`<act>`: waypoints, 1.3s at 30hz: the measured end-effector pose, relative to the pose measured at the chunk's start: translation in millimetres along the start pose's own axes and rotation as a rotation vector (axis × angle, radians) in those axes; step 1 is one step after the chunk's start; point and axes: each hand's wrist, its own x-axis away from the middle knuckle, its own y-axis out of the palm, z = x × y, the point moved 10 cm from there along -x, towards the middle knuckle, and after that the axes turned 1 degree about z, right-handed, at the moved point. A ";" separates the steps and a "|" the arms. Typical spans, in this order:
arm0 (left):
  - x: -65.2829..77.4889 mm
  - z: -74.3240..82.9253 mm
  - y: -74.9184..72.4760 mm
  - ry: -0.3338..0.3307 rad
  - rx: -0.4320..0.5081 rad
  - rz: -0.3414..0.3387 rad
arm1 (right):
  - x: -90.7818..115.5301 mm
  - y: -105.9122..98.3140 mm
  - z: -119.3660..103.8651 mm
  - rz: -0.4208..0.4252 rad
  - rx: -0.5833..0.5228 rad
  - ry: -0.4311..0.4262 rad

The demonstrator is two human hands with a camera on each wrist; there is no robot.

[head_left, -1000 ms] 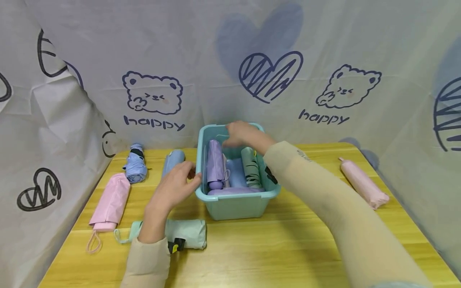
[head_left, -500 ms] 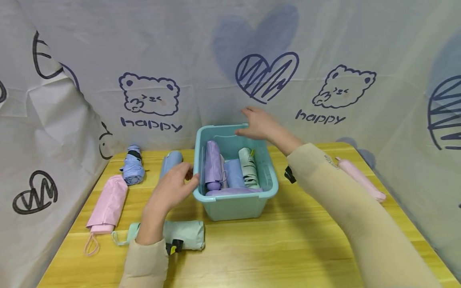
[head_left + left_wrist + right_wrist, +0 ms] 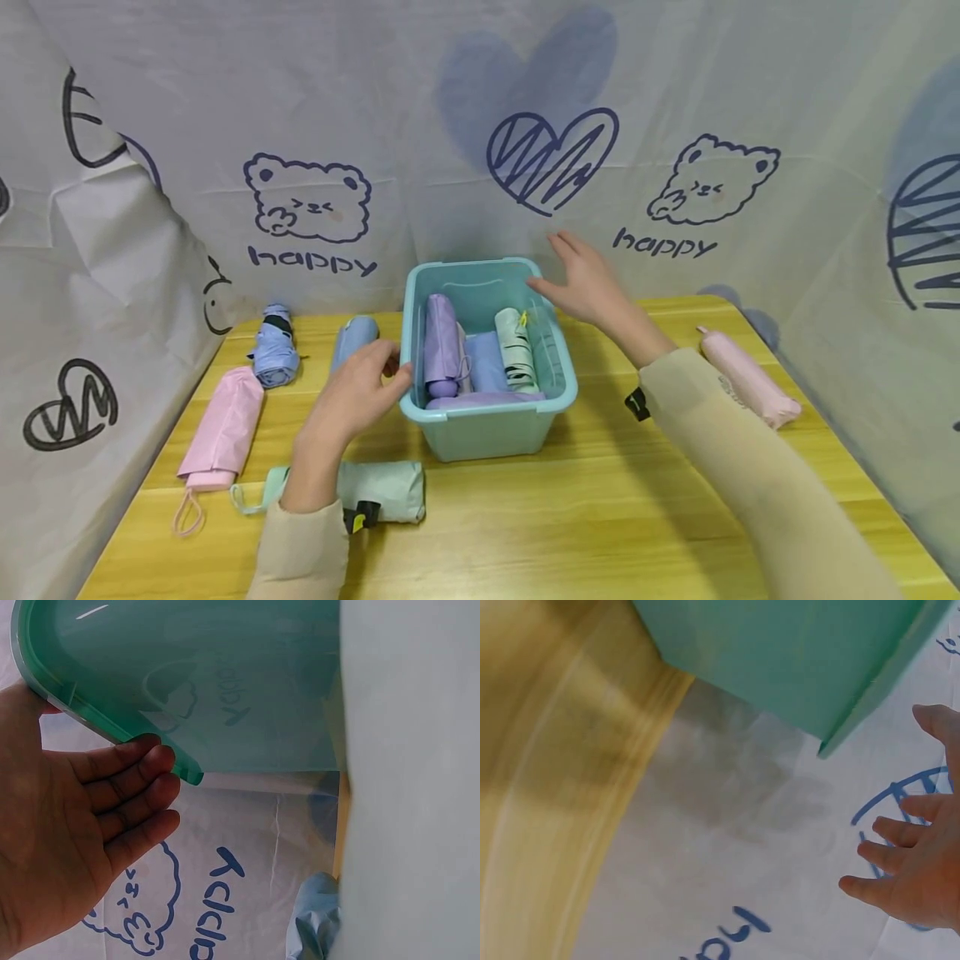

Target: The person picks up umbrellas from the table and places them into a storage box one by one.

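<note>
With the left hand [image 3: 351, 392] loose and uncurled at the rim [image 3: 487, 410] of the bin [image 3: 487, 437] and the right hand [image 3: 588, 282] spread, empty, the bin between them could slide if nudged from one side, and a lowered left wrist [image 3: 315, 471] might roll the green umbrella [image 3: 390, 492] below.

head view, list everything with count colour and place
bin: 1, teal, table centre
umbrellas: 2, purple, in bin
umbrellas: 3, blue, one in bin, two left
umbrellas: 2, pale green, one in bin, one front left
umbrellas: 2, pink, table left and right
bundle: 1, pale, in bin, partly hidden
table: 1, yellow, under bin
backdrop: 1, grey, behind
wrist pieces: 2, black, by cuffs
sleeves: 2, beige, on arms
left hand: 1, bare, at bin's left rim
right hand: 1, bare, near bin's right rim
</note>
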 end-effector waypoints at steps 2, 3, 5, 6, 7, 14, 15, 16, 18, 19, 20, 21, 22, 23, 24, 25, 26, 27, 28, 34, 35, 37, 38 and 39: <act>0.2 -0.4 -0.5 0.003 -0.002 0.001 | 5.0 1.4 6.6 0.018 -0.004 0.009; 0.3 -0.4 -0.6 0.006 -0.003 0.002 | 7.4 2.0 9.7 0.028 -0.001 0.011; 0.4 -0.2 -0.4 0.011 -0.003 0.003 | 12.5 2.8 15.0 0.045 0.004 0.017; 0.5 -0.1 -0.5 0.013 -0.004 0.004 | 14.9 3.2 17.3 0.053 0.008 0.019; 0.5 0.1 -0.7 0.014 -0.004 0.005 | 17.3 3.5 19.2 0.058 0.012 0.022; 0.8 0.4 0.5 0.014 0.002 0.007 | 33.7 7.4 39.5 0.066 0.045 0.059; 0.9 0.3 0.7 0.012 0.003 0.006 | 36.4 7.9 43.5 0.065 0.052 0.067; 1.0 0.2 0.9 0.011 0.002 0.004 | 39.0 8.5 47.4 0.065 0.058 0.074; 1.1 0.1 0.9 0.009 0.000 0.002 | 44.1 8.8 55.4 0.067 0.069 0.084; 1.1 0.0 0.8 0.007 0.000 0.003 | 46.5 9.0 59.9 0.069 0.075 0.090; 1.1 0.1 0.6 0.007 0.000 0.003 | 49.1 8.9 64.1 0.069 0.078 0.094; 1.0 0.2 0.4 0.007 -0.002 0.003 | 51.5 8.6 68.6 0.072 0.084 0.097; 0.9 0.3 0.3 0.007 -0.003 0.003 | 54.0 8.4 73.1 0.075 0.088 0.100; 0.9 0.4 0.1 0.007 -0.002 0.004 | 56.5 8.3 78.0 0.075 0.090 0.105; 0.9 0.5 0.0 0.007 -0.003 0.005 | 59.2 8.4 83.3 0.072 0.092 0.111; 0.8 0.6 -0.2 0.008 -0.005 0.005 | 61.6 8.7 88.7 0.069 0.097 0.119; 0.7 0.9 -0.3 0.010 -0.006 0.004 | 64.2 8.9 93.9 0.064 0.099 0.124; 0.6 1.0 -0.3 0.011 -0.006 0.004 | 66.8 9.2 99.1 0.057 0.103 0.131; 0.6 1.2 -0.3 0.012 -0.007 0.004 | 69.3 9.8 104.3 0.049 0.106 0.137; 1.1 1.0 -0.2 0.017 -0.004 0.006 | 84.4 11.9 135.2 0.011 0.147 0.167; 1.2 0.6 -0.1 0.017 -0.004 0.006 | 87.2 12.0 140.3 0.008 0.155 0.173; 1.5 0.2 -0.1 0.015 -0.004 0.005 | 92.9 12.0 150.3 0.003 0.172 0.184; 1.5 0.0 -0.2 0.014 -0.004 0.005 | 95.7 12.4 155.4 -0.003 0.181 0.189; 1.5 -0.3 -0.1 0.014 -0.003 0.005 | 98.4 12.7 160.2 -0.009 0.182 0.196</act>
